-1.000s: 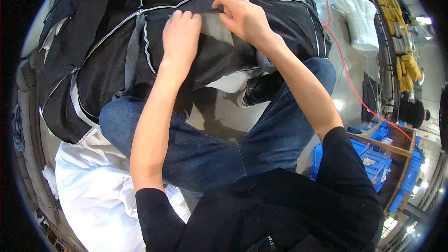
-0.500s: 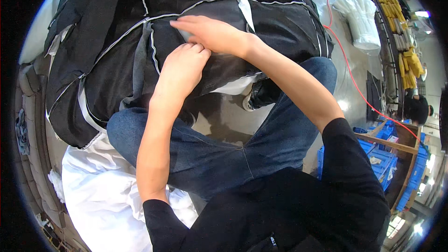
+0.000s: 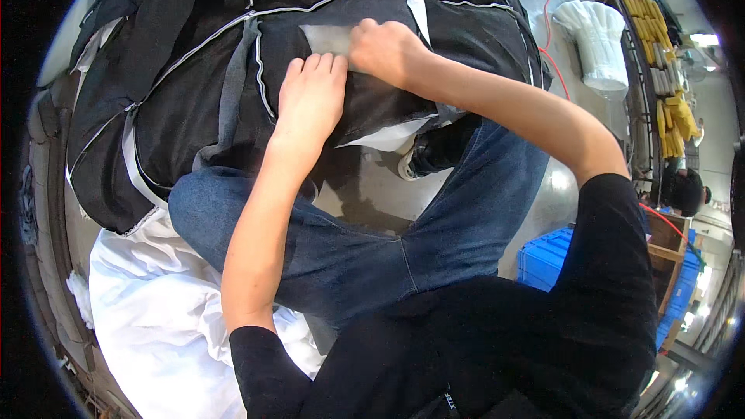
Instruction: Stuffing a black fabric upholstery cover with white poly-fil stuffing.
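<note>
black short-sleeved top, blue denim jeans with a visible seam, dark shoe; forearms bare.

A garment workshop. Black cut fabric panels (image 3: 326, 23) with white-stitched edges cover the counter; right of them stand racks of yellow thread cones (image 3: 673, 109), with blue plastic crates (image 3: 543, 252) below.

Black garment panels (image 3: 194, 101) stay open left of the hands; the right forearm (image 3: 512, 112) bars the right side.
</note>
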A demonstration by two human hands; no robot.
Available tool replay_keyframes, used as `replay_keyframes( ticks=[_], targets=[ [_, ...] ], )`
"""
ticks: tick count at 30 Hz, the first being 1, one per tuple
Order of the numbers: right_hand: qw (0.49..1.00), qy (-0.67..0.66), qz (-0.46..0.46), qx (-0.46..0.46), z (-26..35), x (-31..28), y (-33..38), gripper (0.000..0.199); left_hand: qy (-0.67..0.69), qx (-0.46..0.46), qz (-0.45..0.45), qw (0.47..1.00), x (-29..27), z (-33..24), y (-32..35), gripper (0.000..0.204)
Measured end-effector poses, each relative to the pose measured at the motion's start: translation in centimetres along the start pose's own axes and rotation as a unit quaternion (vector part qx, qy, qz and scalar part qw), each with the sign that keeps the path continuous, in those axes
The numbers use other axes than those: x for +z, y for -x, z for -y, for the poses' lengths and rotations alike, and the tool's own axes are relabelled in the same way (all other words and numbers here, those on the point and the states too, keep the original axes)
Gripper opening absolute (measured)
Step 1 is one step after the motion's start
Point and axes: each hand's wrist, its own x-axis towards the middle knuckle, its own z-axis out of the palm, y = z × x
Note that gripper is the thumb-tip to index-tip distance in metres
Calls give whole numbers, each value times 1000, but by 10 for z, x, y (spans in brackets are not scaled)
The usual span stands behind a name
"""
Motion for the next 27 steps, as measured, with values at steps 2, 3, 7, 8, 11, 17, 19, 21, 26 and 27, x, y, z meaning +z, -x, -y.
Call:
replay_keyframes(
  ticks=[2,3,7,8,11,17,19,21,26,27],
  targets=[
    [998,40,46,32,-2,-3,6,7,-1,-18,34,999,-4,1,-4,22],
    [998,51,39,23,-4,-6,10,5,5,-28,0,1000,-3,4,-6,21],
    [997,29,57,37,-4,-27,25,7,17,-67,-21,997,-2,7,-16,27],
    [997,-6,53,48,-3,-32,30,10,14,-84,11,996,0,8,-18,33],
    [989,-120,-2,83,9,-37,32,21,-20,-56,-36,998,17,20,-19,28],
    [933,-298,-196,38,14,32,3,32,-9,-23,22,999,28,24,-25,32],
    [934,-323,-118,94,9,47,-4,42,24,-33,106,993,16,24,-26,30],
    [932,-316,-143,108,19,64,-5,43,54,-15,82,995,8,26,-22,29],
    [946,-245,-157,146,27,58,-1,36,119,9,-11,993,7,22,-14,35],
    [948,-256,-142,130,26,45,3,37,106,5,7,994,8,25,-15,36]
  ],
)
